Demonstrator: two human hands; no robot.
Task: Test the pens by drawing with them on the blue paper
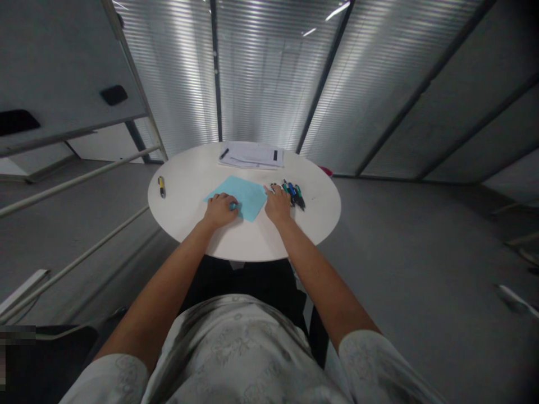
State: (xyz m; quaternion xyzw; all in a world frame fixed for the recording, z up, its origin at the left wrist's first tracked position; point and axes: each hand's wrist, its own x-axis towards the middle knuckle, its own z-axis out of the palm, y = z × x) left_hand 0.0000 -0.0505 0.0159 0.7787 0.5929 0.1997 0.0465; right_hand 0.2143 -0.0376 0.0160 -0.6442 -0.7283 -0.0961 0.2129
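Note:
A light blue sheet of paper [248, 195] lies at an angle in the middle of the round white table [189, 168]. My left hand [221, 210] rests on its near left part, palm down, with fingers curved and the thumb apart from them. A bit of blue shows in the gap by the thumb. At the sheet's right corner lies my right hand [278, 206], fingers stretched forward and spread. Its outer side is right beside several pens [295, 193] with blue and green parts, and partly hides them.
White papers [252, 154] are stacked at the table's far edge, with a dark pen [224, 153] on them. A yellow and black cutter-like tool [161, 187] lies at the left. A white-framed board [76, 62] on rails stands left; blinds [261, 67] hang behind.

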